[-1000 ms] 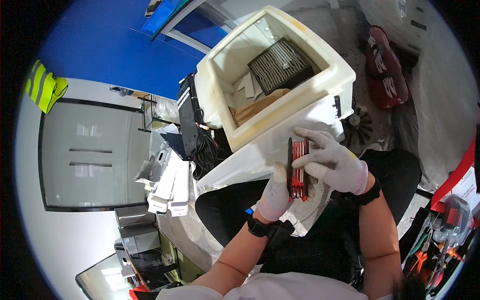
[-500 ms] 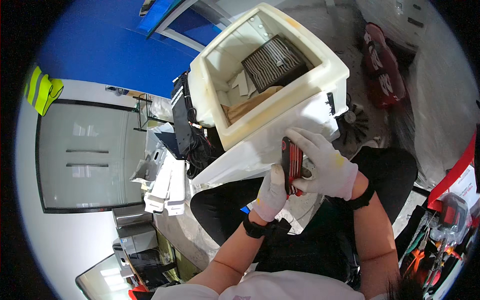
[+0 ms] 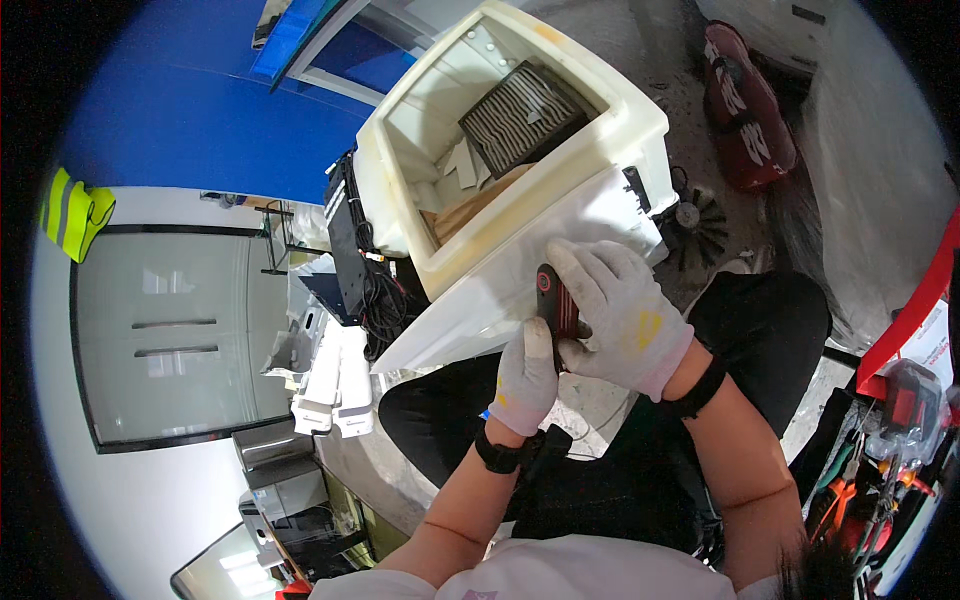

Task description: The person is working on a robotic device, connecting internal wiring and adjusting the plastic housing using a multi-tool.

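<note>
Between my hands is a folding hex key set (image 3: 546,289) with a dark handle and red parts, held upright over my lap. My left hand (image 3: 524,382), in a white glove, grips its lower end with the thumb along the handle. My right hand (image 3: 630,320), also gloved and with yellow marks on the back, closes round the set from the right, its fingers curled over the side. The fingers partly hide the folded keys. Just beyond stands a white, open plastic housing (image 3: 548,205), with a dark-framed pleated filter (image 3: 487,128) and brown paper (image 3: 474,212) inside.
Black cables (image 3: 388,315) and a black panel (image 3: 343,240) lie left of the housing. White plastic parts (image 3: 323,375) are stacked farther left. A black fan wheel (image 3: 697,218) and a dark red bag (image 3: 748,120) lie to the right. Orange-handled pliers (image 3: 838,505) are at lower right.
The hex key set has turned in my hands, so fewer of its red keys show. Both hands and the housing appear slightly farther left and higher in the picture.
</note>
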Tool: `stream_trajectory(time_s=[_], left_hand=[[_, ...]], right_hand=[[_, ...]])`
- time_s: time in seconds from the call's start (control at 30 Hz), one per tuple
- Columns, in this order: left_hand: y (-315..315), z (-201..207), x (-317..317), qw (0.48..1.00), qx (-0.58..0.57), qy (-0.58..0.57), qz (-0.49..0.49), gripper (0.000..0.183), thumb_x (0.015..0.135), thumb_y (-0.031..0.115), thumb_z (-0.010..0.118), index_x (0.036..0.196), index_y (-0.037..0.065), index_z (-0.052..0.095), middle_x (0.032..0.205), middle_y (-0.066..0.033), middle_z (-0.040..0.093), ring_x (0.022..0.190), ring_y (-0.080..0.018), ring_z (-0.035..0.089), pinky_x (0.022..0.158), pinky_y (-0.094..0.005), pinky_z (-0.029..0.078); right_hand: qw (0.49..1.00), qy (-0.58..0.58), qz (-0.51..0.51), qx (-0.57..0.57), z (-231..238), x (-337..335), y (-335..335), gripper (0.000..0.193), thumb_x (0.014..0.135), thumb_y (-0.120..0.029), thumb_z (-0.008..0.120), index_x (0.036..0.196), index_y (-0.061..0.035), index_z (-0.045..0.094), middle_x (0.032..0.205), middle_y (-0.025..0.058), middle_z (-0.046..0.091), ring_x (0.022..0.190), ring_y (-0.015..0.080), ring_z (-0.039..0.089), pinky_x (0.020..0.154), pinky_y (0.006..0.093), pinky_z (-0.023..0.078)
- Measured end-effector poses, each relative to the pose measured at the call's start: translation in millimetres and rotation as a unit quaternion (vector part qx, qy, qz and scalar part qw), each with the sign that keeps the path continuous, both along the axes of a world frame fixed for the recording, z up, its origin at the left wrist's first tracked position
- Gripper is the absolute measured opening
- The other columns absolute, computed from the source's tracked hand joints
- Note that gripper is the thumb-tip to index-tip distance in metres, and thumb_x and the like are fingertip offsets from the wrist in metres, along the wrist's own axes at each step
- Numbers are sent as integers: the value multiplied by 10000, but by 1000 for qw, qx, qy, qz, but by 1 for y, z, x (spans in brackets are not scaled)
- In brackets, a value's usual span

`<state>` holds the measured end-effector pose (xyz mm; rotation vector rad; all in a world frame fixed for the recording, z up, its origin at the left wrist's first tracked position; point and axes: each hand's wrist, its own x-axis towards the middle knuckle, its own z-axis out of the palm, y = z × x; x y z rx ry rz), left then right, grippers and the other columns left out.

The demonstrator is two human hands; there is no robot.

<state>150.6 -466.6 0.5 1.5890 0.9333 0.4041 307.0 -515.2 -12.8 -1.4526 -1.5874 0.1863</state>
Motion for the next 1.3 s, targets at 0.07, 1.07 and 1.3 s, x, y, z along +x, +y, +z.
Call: stream_trajectory(time_s=[0.07,1.07,1.3], left_hand=[[0,-2,1,1000,1,-1,1,728,964,553,244,1222,-85,481,1112,-138,591,996,-196,572,862,-302,460],[-3,3,-5,995,-87,13,54,692,925,606,312,1107,-22,540,837,-96,616,681,-166,598,608,-285,485],[-3,6,1,977,-198,78,-30,272,895,127,574,1119,-5,496,824,-81,625,625,-127,597,552,-252,473]], right_hand=[[1000,-1,0,-1,2,1,-1,793,611,-201,699,1311,3,387,1271,168,484,1126,336,484,1001,438,359],[997,36,69,-12,-9,18,-5,659,670,-315,723,1229,-32,518,1235,194,532,1151,356,506,1020,417,387],[984,166,61,30,-6,31,-7,306,905,-284,499,938,-4,616,873,205,618,860,386,584,741,444,462]])
